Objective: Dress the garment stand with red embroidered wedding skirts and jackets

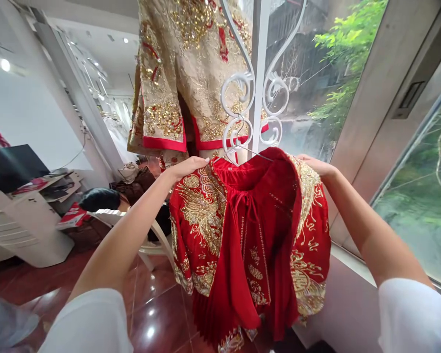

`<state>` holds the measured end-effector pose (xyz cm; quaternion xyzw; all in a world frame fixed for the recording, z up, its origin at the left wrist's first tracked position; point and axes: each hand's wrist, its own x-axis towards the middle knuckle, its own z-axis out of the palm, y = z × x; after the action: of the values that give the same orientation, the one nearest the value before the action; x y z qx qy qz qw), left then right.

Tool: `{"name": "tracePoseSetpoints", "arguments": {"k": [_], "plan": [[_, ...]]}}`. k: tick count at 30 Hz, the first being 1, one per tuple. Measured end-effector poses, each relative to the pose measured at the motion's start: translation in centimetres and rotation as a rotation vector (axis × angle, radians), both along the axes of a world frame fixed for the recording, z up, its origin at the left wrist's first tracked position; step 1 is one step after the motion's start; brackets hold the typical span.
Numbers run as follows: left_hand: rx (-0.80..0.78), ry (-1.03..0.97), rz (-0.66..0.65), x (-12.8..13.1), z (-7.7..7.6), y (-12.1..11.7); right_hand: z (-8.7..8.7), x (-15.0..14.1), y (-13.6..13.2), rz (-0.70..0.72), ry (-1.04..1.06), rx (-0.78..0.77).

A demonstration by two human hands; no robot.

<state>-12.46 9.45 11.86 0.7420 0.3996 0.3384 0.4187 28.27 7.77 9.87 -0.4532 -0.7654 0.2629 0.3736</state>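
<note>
A red jacket (203, 220) with gold embroidery hangs open in front of me over a red pleated skirt (211, 311). A thin wire hanger (255, 153) comes out of its neck, its hook up at the white scrolled metal rack (257, 98). My left hand (189, 168) is closed on the jacket's shoulder at the left, fingers over the top. At the opposite shoulder, my right hand (316, 165) grips the cloth, its fingertips partly hidden behind the collar. Red ties (243, 198) are knotted at the skirt's top.
A gold embroidered garment (202, 98) with red hems hangs above and behind. Glass windows (305, 117) stand at the right. Behind my left arm are a white chair (161, 240) and a bent-over person (101, 199). A desk with a dark monitor (14, 167) stands far left.
</note>
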Motion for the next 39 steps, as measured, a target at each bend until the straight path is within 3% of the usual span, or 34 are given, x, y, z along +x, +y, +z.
{"name": "tracePoseSetpoints", "arguments": {"k": [3,6,13,16,19,21,23,28,33,39], "plan": [[0.208,0.022,0.030,0.4,0.1,0.1,2.5,-2.2,-0.4,0.176,-0.076,-0.033],[0.330,0.002,0.063,0.6,0.0,-0.3,4.0,-3.9,-1.3,0.353,-0.173,-0.037],[0.517,-0.118,0.245,1.6,1.0,-2.1,4.3,-4.7,-1.2,0.077,0.139,0.087],[0.592,-0.215,0.342,2.0,1.9,-2.1,4.8,-5.4,-0.4,0.051,0.282,0.129],[0.526,-0.160,0.293,1.6,1.9,-2.1,4.5,-5.4,0.1,0.132,0.232,0.003],[0.387,-0.061,0.201,1.0,1.5,-2.3,3.9,-4.9,0.1,0.148,0.048,-0.090],[0.296,0.028,0.148,0.5,1.1,-2.7,3.2,-4.5,-0.4,0.126,-0.136,-0.084],[0.442,0.157,0.156,0.8,1.0,-2.6,3.2,-5.7,-2.0,0.045,-0.262,0.253],[0.449,0.132,0.032,1.6,-0.1,-1.7,3.6,-8.2,-3.1,-0.299,-0.302,0.582],[0.714,-0.012,0.353,1.7,-1.8,-1.3,1.9,-9.3,-4.3,-0.456,-0.369,0.770]]}}
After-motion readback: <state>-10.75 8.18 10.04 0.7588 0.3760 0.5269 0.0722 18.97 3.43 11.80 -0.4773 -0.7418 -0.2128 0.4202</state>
